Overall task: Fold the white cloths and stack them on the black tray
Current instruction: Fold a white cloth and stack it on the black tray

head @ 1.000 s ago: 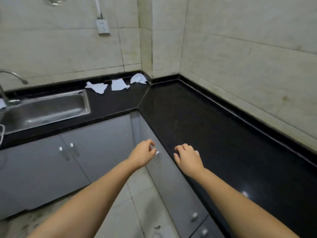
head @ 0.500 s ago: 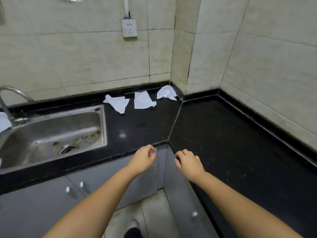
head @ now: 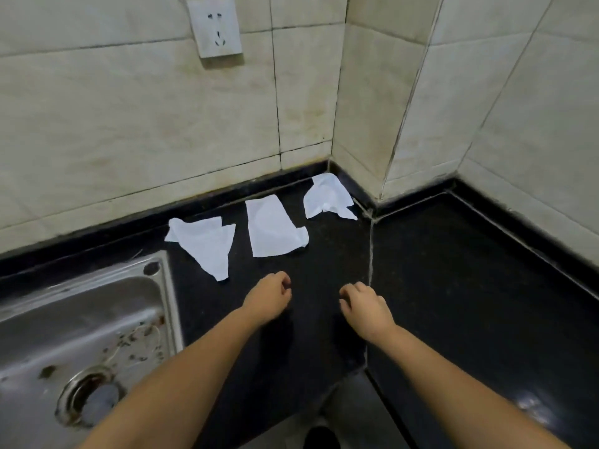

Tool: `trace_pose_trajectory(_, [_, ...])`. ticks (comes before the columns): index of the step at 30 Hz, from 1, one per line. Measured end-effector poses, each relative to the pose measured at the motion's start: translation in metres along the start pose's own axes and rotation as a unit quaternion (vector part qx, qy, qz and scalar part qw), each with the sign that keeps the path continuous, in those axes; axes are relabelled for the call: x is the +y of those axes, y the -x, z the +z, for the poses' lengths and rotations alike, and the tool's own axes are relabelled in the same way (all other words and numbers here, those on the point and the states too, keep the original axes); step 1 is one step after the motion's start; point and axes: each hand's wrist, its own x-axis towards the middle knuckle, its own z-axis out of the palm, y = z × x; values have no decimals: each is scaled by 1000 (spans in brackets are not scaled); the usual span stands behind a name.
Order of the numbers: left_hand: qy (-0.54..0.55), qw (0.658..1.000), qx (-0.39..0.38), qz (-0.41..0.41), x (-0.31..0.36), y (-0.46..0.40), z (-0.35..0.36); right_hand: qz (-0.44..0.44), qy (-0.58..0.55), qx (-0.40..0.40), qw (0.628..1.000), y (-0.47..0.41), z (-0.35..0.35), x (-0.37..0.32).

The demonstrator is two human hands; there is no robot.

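Observation:
Three white cloths lie crumpled on the black countertop (head: pixel 453 286) near the corner: a left cloth (head: pixel 207 244), a middle cloth (head: pixel 272 230) and a right cloth (head: pixel 327 197) against the wall. My left hand (head: pixel 269 298) hovers just below the left and middle cloths, fingers loosely curled, holding nothing. My right hand (head: pixel 364 306) hovers beside it to the right, fingers also loosely curled and empty. Neither hand touches a cloth. No black tray is in view.
A steel sink (head: pixel 84 345) with a stained basin and drain sits at the left. A wall socket (head: pixel 215 25) hangs above the cloths. Tiled walls close the corner behind. The counter's front edge and floor show at the bottom middle.
The view has moved forward and closer to the corner. Both hands now reach over the counter near the cloths instead of hanging in front of the cabinets.

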Motion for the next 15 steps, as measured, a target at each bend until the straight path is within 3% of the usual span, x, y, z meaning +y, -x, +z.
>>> trace_pose_trajectory(10, [-66,997,30,-37,-27,-114,-2,-107,-2,0,994,-167,17,-33])
trace_pose_trajectory(15, [-146,988,19,-36,-25,-134,13,-98,-62,26,993,-194,39,-34])
